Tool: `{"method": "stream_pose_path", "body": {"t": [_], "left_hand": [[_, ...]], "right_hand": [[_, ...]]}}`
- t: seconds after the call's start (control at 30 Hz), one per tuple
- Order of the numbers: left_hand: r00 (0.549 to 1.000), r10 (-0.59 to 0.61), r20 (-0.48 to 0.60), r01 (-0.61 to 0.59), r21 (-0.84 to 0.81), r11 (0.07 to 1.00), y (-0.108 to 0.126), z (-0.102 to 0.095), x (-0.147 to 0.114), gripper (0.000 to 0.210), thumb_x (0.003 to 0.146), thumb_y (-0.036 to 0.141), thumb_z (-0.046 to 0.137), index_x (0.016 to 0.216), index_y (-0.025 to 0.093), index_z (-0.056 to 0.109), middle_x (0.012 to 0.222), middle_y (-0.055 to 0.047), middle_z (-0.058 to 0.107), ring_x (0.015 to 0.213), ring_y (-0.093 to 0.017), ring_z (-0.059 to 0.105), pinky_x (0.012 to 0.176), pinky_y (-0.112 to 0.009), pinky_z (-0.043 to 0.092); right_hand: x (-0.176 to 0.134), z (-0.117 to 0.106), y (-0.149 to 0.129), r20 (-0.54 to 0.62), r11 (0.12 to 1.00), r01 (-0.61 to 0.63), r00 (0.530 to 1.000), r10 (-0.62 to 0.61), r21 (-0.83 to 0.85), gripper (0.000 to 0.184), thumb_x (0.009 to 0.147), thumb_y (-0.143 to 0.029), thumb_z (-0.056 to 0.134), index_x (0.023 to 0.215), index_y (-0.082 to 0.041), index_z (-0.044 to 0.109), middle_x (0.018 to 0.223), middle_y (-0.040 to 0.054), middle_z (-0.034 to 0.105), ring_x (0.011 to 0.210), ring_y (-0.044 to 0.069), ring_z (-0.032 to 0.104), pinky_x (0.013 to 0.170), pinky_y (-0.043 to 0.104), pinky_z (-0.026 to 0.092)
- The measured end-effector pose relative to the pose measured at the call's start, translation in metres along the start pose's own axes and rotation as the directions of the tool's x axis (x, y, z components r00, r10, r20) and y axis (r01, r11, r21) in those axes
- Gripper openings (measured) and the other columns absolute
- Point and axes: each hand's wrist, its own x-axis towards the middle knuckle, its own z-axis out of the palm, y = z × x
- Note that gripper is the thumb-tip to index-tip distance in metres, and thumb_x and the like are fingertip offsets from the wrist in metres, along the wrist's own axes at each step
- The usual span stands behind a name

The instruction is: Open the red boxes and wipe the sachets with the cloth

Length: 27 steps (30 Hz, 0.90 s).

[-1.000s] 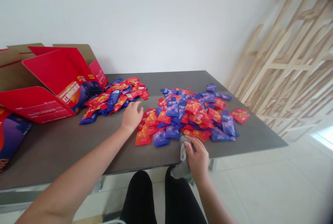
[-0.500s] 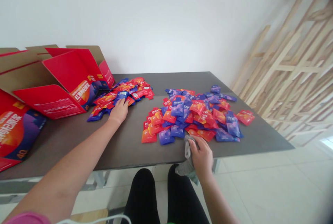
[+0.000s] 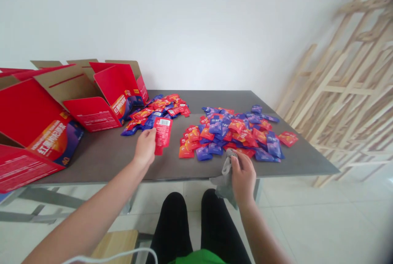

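Note:
Pinched in my left hand is a red sachet, its printed back with a white barcode label facing me. A second red piece shows just under its lower edge. Behind it lies the left pile of red and purple sachets. My right hand is closed on a crumpled grey cloth that hangs over the table's front edge. Right beyond that hand spreads the larger pile of red and purple sachets, most with their fronts up.
Open red cartons with raised flaps stand along the left of the dark table. A white wall rises behind. Wooden frames lean at the right. Below are my legs and a wooden stool.
My left hand has drawn back from the left pile toward the front, now with a red sachet in it. The right hand still grips the cloth. The view has shifted left.

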Motion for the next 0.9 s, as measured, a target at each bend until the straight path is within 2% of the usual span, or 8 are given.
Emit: {"method": "stream_pose_path", "body": {"t": [0.1, 0.2, 0.27, 0.33, 0.47, 0.57, 0.77, 0.9], "left_hand": [[0.979, -0.085, 0.185, 0.117, -0.168, 0.979, 0.01, 0.004, -0.076, 0.035, 0.083, 0.054, 0.051, 0.083, 0.019, 0.057, 0.07, -0.004, 0.066, 0.062, -0.02, 0.065, 0.061, -0.032, 0.053], [0.894, -0.108, 0.435, 0.269, -0.328, 0.905, 0.019, 0.002, -0.141, 0.028, 0.078, 0.047, 0.064, 0.082, 0.02, 0.057, 0.075, -0.002, 0.066, 0.068, -0.018, 0.064, 0.068, -0.031, 0.054], [0.847, -0.049, 0.529, 0.308, -0.415, 0.856, 0.02, -0.002, -0.169, 0.02, 0.078, 0.037, 0.067, 0.089, 0.023, 0.059, 0.084, 0.0, 0.066, 0.08, -0.017, 0.064, 0.078, -0.029, 0.052], [0.827, -0.017, 0.563, 0.283, -0.389, 0.877, 0.019, -0.006, -0.187, 0.014, 0.084, 0.035, 0.064, 0.086, 0.023, 0.058, 0.081, 0.002, 0.063, 0.078, -0.014, 0.06, 0.075, -0.025, 0.049], [0.724, -0.116, 0.68, 0.424, -0.306, 0.852, 0.015, -0.013, -0.197, 0.029, 0.09, 0.046, 0.057, 0.076, 0.022, 0.049, 0.061, 0.006, 0.051, 0.053, -0.01, 0.044, 0.053, -0.021, 0.04], [0.696, -0.224, 0.682, 0.594, -0.372, 0.713, 0.017, -0.019, -0.193, 0.029, 0.085, 0.044, 0.064, 0.076, 0.021, 0.048, 0.061, 0.007, 0.054, 0.05, -0.008, 0.047, 0.051, -0.02, 0.04], [0.604, -0.37, 0.706, 0.735, -0.313, 0.602, 0.027, -0.029, -0.179, 0.013, 0.08, 0.026, 0.067, 0.076, 0.018, 0.056, 0.063, 0.003, 0.062, 0.055, -0.01, 0.057, 0.055, -0.021, 0.047], [0.498, -0.35, 0.794, 0.746, -0.186, 0.639, 0.025, -0.034, -0.174, 0.017, 0.086, 0.033, 0.062, 0.081, 0.017, 0.061, 0.075, -0.004, 0.07, 0.065, -0.014, 0.064, 0.064, -0.025, 0.051]], "right_hand": [[-0.028, -0.002, -0.049, -0.064, 0.967, 0.25, 0.967, -0.248, 0.041, 0.032, 0.091, -0.043, 0.058, 0.111, -0.021, 0.071, 0.109, 0.0127, 0.069, 0.101, 0.026, 0.066, 0.088, 0.041, 0.054], [-0.053, 0.004, -0.083, 0.198, 0.863, 0.486, 0.84, -0.504, 0.135, 0.029, 0.09, -0.04, 0.062, 0.113, -0.025, 0.072, 0.11, 0.009, 0.07, 0.099, 0.023, 0.068, 0.084, 0.034, 0.056], [-0.059, 0.009, -0.088, 0.351, 0.83, 0.533, 0.755, -0.553, 0.162, 0.029, 0.09, -0.041, 0.064, 0.113, -0.027, 0.072, 0.109, 0.0071, 0.071, 0.097, 0.021, 0.069, 0.082, 0.03, 0.057], [-0.054, 0.01, -0.081, 0.377, 0.867, 0.492, 0.79, -0.484, 0.081, 0.029, 0.091, -0.042, 0.062, 0.113, -0.026, 0.073, 0.11, 0.0073, 0.071, 0.096, 0.021, 0.069, 0.082, 0.03, 0.057], [-0.029, -0.001, -0.05, 0.272, 0.966, 0.245, 0.938, -0.214, -0.085, 0.031, 0.094, -0.043, 0.055, 0.108, -0.024, 0.074, 0.106, 0.0073, 0.073, 0.095, 0.022, 0.069, 0.083, 0.033, 0.055], [-0.022, -0.013, -0.032, 0.183, 0.983, 0.16, 0.973, -0.141, -0.09, 0.031, 0.092, -0.042, 0.056, 0.108, -0.022, 0.074, 0.108, 0.0089, 0.071, 0.099, 0.023, 0.067, 0.085, 0.035, 0.054], [-0.046, -0.028, -0.025, 0.495, 0.872, 0.484, 0.778, -0.387, -0.08, 0.031, 0.092, -0.035, 0.057, 0.119, -0.03, 0.071, 0.12, 0.0079, 0.066, 0.091, 0.021, 0.069, 0.071, 0.029, 0.055], [-0.055, -0.034, -0.04, 0.462, 0.899, 0.437, 0.794, -0.396, 0.02, 0.029, 0.096, -0.031, 0.05, 0.106, -0.023, 0.076, 0.101, 0.008, 0.07, 0.084, 0.019, 0.068, 0.074, 0.029, 0.053]]}}
